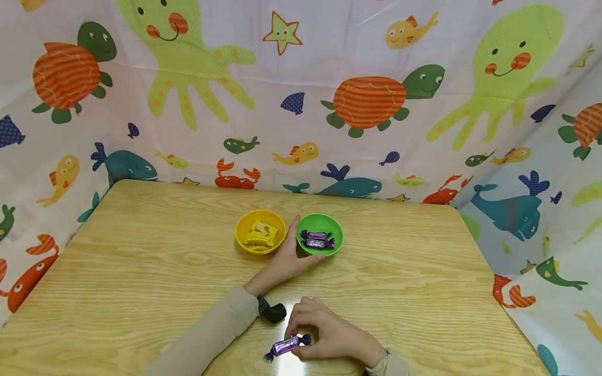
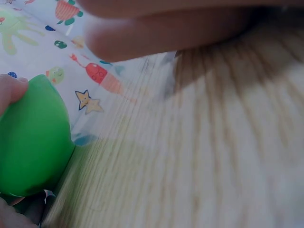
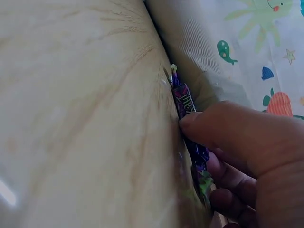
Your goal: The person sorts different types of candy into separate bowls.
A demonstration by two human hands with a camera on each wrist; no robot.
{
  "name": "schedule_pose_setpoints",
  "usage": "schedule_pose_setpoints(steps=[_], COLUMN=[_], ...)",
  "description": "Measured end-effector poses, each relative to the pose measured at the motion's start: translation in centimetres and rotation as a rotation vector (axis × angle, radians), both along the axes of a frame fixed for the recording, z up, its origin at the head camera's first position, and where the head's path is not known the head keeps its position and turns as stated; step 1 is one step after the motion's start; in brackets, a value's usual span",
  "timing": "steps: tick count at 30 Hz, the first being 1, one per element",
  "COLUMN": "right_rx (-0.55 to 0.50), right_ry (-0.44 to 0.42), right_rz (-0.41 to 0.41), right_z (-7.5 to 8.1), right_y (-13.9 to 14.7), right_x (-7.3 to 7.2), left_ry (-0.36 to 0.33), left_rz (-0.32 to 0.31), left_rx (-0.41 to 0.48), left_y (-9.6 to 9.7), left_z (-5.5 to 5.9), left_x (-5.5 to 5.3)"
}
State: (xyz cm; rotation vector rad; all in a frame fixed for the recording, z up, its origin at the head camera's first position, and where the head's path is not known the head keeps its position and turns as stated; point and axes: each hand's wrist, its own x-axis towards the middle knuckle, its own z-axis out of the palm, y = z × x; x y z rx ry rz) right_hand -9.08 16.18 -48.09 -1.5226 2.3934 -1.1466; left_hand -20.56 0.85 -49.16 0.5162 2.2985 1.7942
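My left hand (image 1: 288,257) grips the green bowl (image 1: 337,245) from its left side, with the thumb along the near rim and the fingers against the wall. Inside that bowl lie purple-wrapped candies (image 1: 317,244). In the left wrist view the green bowl (image 2: 35,137) shows between thumb and fingers. Nearer the table's front, my right hand (image 1: 329,329) pinches another purple-wrapped candy (image 1: 285,345) between thumb and fingers. The right wrist view shows this candy (image 3: 186,102) close over the tabletop, its twisted ends sticking out past the fingers.
A yellow bowl (image 1: 240,235) holding yellow-wrapped sweets (image 1: 261,235) stands just left of my left hand. The wooden table (image 1: 141,261) is bounded at the back and sides by a sea-animal curtain (image 1: 320,52). A black wrist device (image 1: 271,309) sits on my left wrist.
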Motion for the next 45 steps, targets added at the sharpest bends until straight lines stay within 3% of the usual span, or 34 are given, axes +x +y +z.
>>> schedule_pose_setpoints(steps=[8,14,21,25,38,42,45], right_rx=[-0.05,-0.208,-0.391,-0.448,-0.646,-0.703,-0.687], right_ry=[0.032,0.034,0.14,0.221,0.428,0.439,0.406], right_rz=[0.019,0.04,0.021,-0.033,-0.317,-0.385,-0.455], right_z=[-0.8,-1.4,0.4,1.4,1.4,1.9,2.5], right_y=[0.0,-0.1,-0.3,0.0,2.5,3.1,3.5], right_x=[-0.2,-0.4,-0.8,-1.2,-4.8,-6.1,-6.9], left_ry=[0.012,0.016,0.008,0.0,0.012,0.035,0.03], left_rz=[0.001,-0.007,-0.02,-0.022,-0.046,-0.054,-0.051], left_rx=[-0.002,0.008,0.017,0.018,0.054,0.056,0.051], left_y=[0.0,0.0,0.0,-0.1,-0.2,-0.3,-0.3], left_z=[0.0,-0.3,-0.3,-0.4,-0.2,-0.1,-0.1], left_x=[0.0,-0.1,0.0,0.0,-0.3,-0.3,-0.2])
